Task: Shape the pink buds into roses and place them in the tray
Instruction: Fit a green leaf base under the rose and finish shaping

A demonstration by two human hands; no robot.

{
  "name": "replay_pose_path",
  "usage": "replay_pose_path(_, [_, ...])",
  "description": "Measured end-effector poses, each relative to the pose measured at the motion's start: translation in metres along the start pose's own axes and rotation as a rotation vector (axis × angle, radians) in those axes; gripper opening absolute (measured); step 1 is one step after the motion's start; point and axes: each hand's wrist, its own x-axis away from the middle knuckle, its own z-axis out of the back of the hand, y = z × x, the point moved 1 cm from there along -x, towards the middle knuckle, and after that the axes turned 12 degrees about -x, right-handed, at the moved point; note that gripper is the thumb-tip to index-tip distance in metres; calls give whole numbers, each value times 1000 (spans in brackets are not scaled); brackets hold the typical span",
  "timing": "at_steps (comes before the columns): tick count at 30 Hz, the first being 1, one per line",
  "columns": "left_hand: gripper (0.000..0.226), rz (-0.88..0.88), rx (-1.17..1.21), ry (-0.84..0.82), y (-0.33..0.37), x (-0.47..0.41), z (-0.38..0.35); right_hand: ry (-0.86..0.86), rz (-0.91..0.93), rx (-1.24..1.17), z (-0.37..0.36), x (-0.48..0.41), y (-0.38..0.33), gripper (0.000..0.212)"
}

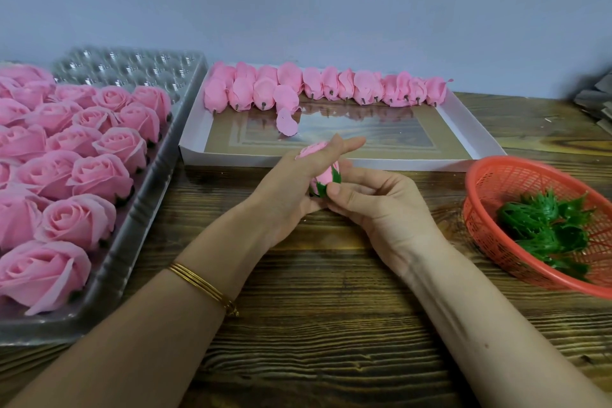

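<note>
left hand (291, 189) wraps around the pink bud (323, 175) above the table (331, 325) and right hand (374, 209) pinches its green base (319, 189), so i think the petals should be peeled outward gently with the base held firm, keeping between the tray (135, 219) of roses (99, 172), the white box (414, 165) edge and the red basket (477, 172).

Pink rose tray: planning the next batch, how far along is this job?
Done: finished pink roses fill most of the clear plastic tray; far cups empty. In hand: the left hand and right hand hold one pink bud with green sepals. Left: a row of unshaped pink buds in the white shallow box, green plastic sepals in the red mesh basket.
</note>
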Motion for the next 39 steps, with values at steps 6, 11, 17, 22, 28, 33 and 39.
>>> replay_pose_path(6, [30, -12, 0, -23, -2, 0, 0, -11, 151, 210, -2, 2, -1, 33])
replay_pose_path(11, [33, 19, 16, 2, -2, 0, -3, 26, 151, 237, -1, 2, 0, 31])
replay_pose_path(17, [51, -2, 147, 31, -4, -3, -3, 14, 195, 228, -1, 1, 1, 26])
replay_pose_path(22, [37, -40, 148, 59, -9, -6, -7, 76, 275, 215, 2, -1, 2, 23])
replay_pose_path(28, [39, -50, 116, 73, -13, -5, -13, 49, 324, 219, 1, -1, 4, 30])
replay_pose_path(33, [32, -44, 90, 31, -10, -2, -13, -1, 291, 186, 0, -1, 4, 41])
replay_pose_path(39, [23, -61, 79, -14, -7, -1, -11, -26, 223, 168, 0, -1, 1, 56])
